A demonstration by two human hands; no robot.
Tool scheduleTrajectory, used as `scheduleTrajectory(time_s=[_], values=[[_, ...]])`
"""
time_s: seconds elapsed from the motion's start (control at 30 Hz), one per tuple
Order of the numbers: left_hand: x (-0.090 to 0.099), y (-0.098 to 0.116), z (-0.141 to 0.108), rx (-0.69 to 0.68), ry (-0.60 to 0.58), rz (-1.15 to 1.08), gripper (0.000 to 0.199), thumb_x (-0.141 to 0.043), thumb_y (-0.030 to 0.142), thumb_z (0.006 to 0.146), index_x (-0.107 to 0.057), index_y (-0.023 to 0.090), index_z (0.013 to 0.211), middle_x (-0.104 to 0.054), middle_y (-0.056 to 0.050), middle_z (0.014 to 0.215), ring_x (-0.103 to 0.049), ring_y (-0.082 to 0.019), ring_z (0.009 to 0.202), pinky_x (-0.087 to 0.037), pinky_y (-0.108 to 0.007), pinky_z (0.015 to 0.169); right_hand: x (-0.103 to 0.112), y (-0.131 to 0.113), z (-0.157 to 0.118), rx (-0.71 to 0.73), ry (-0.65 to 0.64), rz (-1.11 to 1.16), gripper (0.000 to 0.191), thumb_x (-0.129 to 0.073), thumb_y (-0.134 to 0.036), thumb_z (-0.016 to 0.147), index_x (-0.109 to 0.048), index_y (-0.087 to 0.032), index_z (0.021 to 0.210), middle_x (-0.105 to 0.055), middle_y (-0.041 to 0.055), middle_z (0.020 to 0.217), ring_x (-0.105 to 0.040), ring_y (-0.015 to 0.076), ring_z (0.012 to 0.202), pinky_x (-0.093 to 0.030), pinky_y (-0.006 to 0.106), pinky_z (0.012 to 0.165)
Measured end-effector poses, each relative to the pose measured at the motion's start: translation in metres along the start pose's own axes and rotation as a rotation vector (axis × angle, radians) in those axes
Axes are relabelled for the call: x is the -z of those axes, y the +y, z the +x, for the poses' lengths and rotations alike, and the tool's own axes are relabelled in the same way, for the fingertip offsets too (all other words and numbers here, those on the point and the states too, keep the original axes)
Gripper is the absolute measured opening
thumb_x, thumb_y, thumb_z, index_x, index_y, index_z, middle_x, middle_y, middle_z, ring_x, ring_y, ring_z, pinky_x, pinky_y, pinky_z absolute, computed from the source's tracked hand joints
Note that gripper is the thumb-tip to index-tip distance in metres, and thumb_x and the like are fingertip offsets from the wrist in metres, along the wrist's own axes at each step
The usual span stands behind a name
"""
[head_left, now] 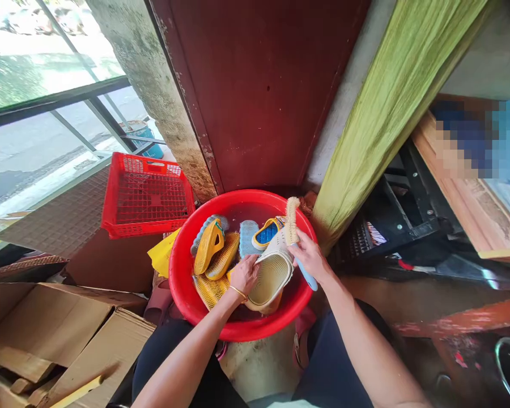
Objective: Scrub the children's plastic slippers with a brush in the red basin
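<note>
A cream-coloured clog [270, 279] is tilted over the red basin [179, 283], its opening facing me. My left hand [244, 276] grips the clog along its left edge. In my right hand [309, 255] is a scrubbing brush [292, 221] with pale bristles and a light blue handle, held upright against the clog's right side. Yellow slippers [210, 246] lie in the left half of the basin. A blue-lined yellow shoe [267, 232] and a light blue sole [249, 238] sit behind the clog. Water shows dark around them.
A red plastic crate [151, 195] stands at the back left, above cardboard boxes [63, 323]. A maroon door [259, 96] rises behind the basin. To the right are a green curtain [378, 130] and a wooden table [463, 187]. My knees flank the basin.
</note>
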State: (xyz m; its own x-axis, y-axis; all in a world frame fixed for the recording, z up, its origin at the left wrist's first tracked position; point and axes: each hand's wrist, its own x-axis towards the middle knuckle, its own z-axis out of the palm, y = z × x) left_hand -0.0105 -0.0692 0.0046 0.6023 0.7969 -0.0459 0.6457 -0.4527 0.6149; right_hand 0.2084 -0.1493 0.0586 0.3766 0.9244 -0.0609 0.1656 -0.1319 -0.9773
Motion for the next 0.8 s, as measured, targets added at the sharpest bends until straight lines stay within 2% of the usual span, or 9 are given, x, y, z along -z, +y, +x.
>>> scheduleTrajectory(time_s=[0.13,0.23,0.3,0.4,0.5,0.6,0.7,0.8], values=[[0.029,-0.016,0.004,-0.032,0.3,-0.117,0.033,-0.043,0.024,0.095,-0.065,0.02,0.119,-0.068,-0.011,0.112,-0.067,-0.024,0.104,-0.054,-0.038,0.095,-0.015,-0.007,0.002,0.071,0.071,0.114,0.066,-0.066,-0.042,0.087,-0.048,-0.021,0.147,-0.068,-0.0003,0.082,-0.061,0.0134,0.055,-0.055,0.027,0.052],[0.045,-0.025,0.005,-0.044,0.518,-0.105,0.032,-0.045,0.022,0.092,-0.062,0.02,0.12,-0.065,-0.013,0.124,-0.064,-0.026,0.117,-0.052,-0.043,0.103,-0.029,-0.004,0.008,0.032,0.071,0.112,0.062,-0.065,-0.044,0.086,-0.051,-0.024,0.143,-0.068,-0.0012,0.085,-0.061,0.0125,0.054,-0.054,0.026,0.05],[0.051,-0.03,0.004,-0.038,0.595,-0.073,0.034,-0.047,0.022,0.09,-0.06,0.02,0.122,-0.06,-0.015,0.134,-0.059,-0.028,0.126,-0.048,-0.045,0.108,-0.04,-0.001,0.01,-0.014,0.026,0.07,0.063,-0.064,-0.044,0.085,-0.051,-0.023,0.143,-0.067,-0.0029,0.079,-0.06,0.0122,0.049,-0.051,0.024,0.046],[0.054,-0.039,0.004,0.053,0.576,-0.078,0.035,-0.052,0.024,0.087,-0.06,0.019,0.12,-0.06,-0.016,0.133,-0.056,-0.03,0.13,-0.046,-0.047,0.111,-0.056,-0.001,0.007,-0.053,-0.031,0.022,0.068,-0.062,-0.045,0.085,-0.047,-0.02,0.147,-0.067,-0.002,0.079,-0.061,0.0126,0.047,-0.05,0.023,0.043],[0.054,-0.054,0.008,0.232,0.465,-0.162,0.037,-0.06,0.03,0.082,-0.06,0.021,0.118,-0.066,-0.013,0.118,-0.061,-0.032,0.12,-0.049,-0.049,0.105,-0.064,-0.01,-0.006,-0.052,-0.107,-0.037,0.068,-0.06,-0.044,0.088,-0.045,-0.021,0.15,-0.071,0.0023,0.094,-0.061,0.0102,0.047,-0.05,0.022,0.044],[0.054,-0.068,0.01,0.292,0.336,-0.272,0.05,-0.067,0.04,0.081,-0.058,0.02,0.126,-0.068,-0.011,0.115,-0.064,-0.03,0.113,-0.051,-0.046,0.1,-0.059,-0.025,-0.025,-0.083,-0.377,-0.12,0.057,-0.055,-0.039,0.093,-0.05,-0.026,0.148,-0.072,0.0014,0.095,-0.058,0.0079,0.045,-0.047,0.02,0.042],[0.051,-0.071,0.008,0.273,0.293,-0.289,0.059,-0.07,0.042,0.08,-0.057,0.017,0.132,-0.067,-0.014,0.125,-0.063,-0.032,0.119,-0.05,-0.046,0.103,-0.046,-0.037,-0.04,-0.142,-0.675,-0.23,0.051,-0.058,-0.03,0.092,-0.059,-0.029,0.142,-0.071,-0.0016,0.087,-0.056,0.0072,0.045,-0.045,0.018,0.043],[0.045,-0.065,0.005,0.257,0.296,-0.252,0.058,-0.067,0.042,0.083,-0.057,0.015,0.134,-0.066,-0.017,0.128,-0.061,-0.034,0.124,-0.046,-0.049,0.108,-0.038,-0.039,-0.046,-0.227,-0.761,-0.305,0.049,-0.058,-0.025,0.089,-0.063,-0.028,0.138,-0.067,-0.0036,0.076,-0.054,0.0076,0.043,-0.044,0.018,0.042]])
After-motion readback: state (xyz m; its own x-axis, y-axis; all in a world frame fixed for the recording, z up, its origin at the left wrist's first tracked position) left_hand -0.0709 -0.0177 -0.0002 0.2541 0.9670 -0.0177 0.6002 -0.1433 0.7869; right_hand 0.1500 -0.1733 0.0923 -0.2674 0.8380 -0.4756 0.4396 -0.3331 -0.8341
